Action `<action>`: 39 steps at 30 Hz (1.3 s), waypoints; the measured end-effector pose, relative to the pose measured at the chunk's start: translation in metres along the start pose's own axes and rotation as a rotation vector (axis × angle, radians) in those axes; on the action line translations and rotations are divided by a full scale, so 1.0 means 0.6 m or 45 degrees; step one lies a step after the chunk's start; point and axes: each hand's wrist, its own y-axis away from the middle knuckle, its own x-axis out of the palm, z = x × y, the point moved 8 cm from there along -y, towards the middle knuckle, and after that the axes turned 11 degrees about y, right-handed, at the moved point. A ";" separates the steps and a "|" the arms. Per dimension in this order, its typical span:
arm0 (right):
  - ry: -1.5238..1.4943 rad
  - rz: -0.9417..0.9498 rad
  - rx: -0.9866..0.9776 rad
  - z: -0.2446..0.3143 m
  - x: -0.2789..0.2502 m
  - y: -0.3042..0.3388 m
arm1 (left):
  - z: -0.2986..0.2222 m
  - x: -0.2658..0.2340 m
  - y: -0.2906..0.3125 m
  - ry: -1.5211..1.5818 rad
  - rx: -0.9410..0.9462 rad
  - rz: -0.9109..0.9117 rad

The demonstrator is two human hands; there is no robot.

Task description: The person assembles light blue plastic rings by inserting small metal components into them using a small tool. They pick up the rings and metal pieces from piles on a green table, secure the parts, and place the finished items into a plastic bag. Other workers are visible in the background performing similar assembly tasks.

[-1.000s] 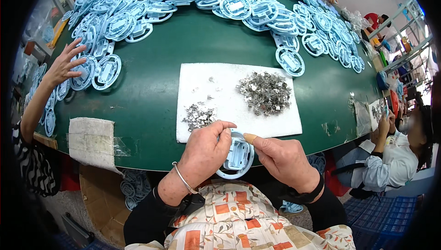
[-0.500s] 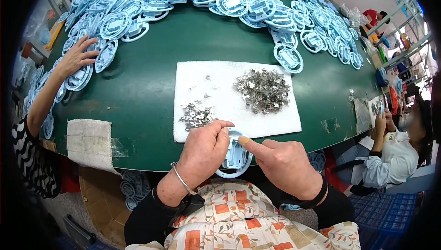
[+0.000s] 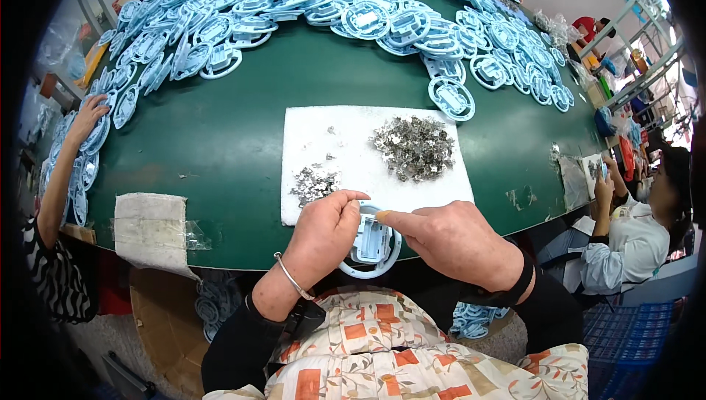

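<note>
My left hand (image 3: 323, 231) is closed on the upper left rim of a light-blue plastic part (image 3: 370, 242), a round ring with a boxy recessed middle. The part is tilted at the table's near edge, in front of my body. My right hand (image 3: 463, 242) has its fingers curled, with one outstretched digit pressing at the top of the recess. Whether a small metal piece sits under that fingertip is hidden. Just beyond, on a white foam board (image 3: 448, 195), lie a small heap of little silvery metal pieces (image 3: 312, 185) and a larger heap of metal pieces (image 3: 413, 148).
Piles of like blue parts (image 3: 243, 14) curve along the green table's (image 3: 243, 120) far side. A whitish pad (image 3: 151, 227) is taped at the near left edge. Another person's hand (image 3: 90, 115) touches parts at left; a seated person (image 3: 625, 231) is at right.
My right hand's pressing digit has shifted slightly up and left on the part, and that wrist is lower right. At left, the other person's hand has drawn back toward the table edge.
</note>
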 end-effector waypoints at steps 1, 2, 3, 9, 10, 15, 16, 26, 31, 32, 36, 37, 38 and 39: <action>-0.073 -0.088 0.040 -0.002 0.002 0.007 | 0.010 -0.003 -0.001 0.064 -0.015 0.031; -0.148 -0.175 0.079 -0.006 0.004 0.012 | 0.017 -0.003 -0.001 0.127 -0.031 0.062; -0.285 -0.175 0.203 -0.017 0.013 0.018 | 0.016 -0.002 0.002 0.264 -0.039 0.075; -1.857 -0.170 0.506 -0.035 0.107 0.047 | -0.004 0.032 0.021 0.652 -0.087 0.220; -1.894 -0.185 0.541 -0.035 0.102 0.046 | -0.007 0.034 0.022 0.643 -0.079 0.236; -1.914 -0.155 0.613 -0.048 0.098 0.053 | -0.028 0.039 0.026 0.375 0.123 0.328; -1.899 -0.139 0.608 -0.050 0.098 0.055 | -0.035 0.041 0.026 0.252 0.212 0.342; -1.790 -0.317 0.479 -0.064 0.098 0.055 | -0.055 0.061 0.023 -0.064 0.319 0.366; -1.860 -0.526 0.379 -0.067 0.073 0.058 | -0.011 0.071 0.029 1.229 -0.261 0.519; -1.801 -0.573 0.363 -0.065 0.072 0.058 | -0.011 0.071 0.030 1.293 -0.261 0.548; -1.678 -0.529 0.344 -0.060 0.077 0.055 | -0.009 0.078 0.030 1.676 -0.339 0.626; -1.594 -0.539 0.349 -0.062 0.075 0.055 | -0.010 0.078 0.030 1.691 -0.338 0.631; -1.509 -0.548 0.353 -0.064 0.072 0.054 | -0.011 0.078 0.031 1.708 -0.334 0.635; -1.423 -0.556 0.357 -0.064 0.068 0.054 | -0.012 0.077 0.031 1.691 -0.320 0.632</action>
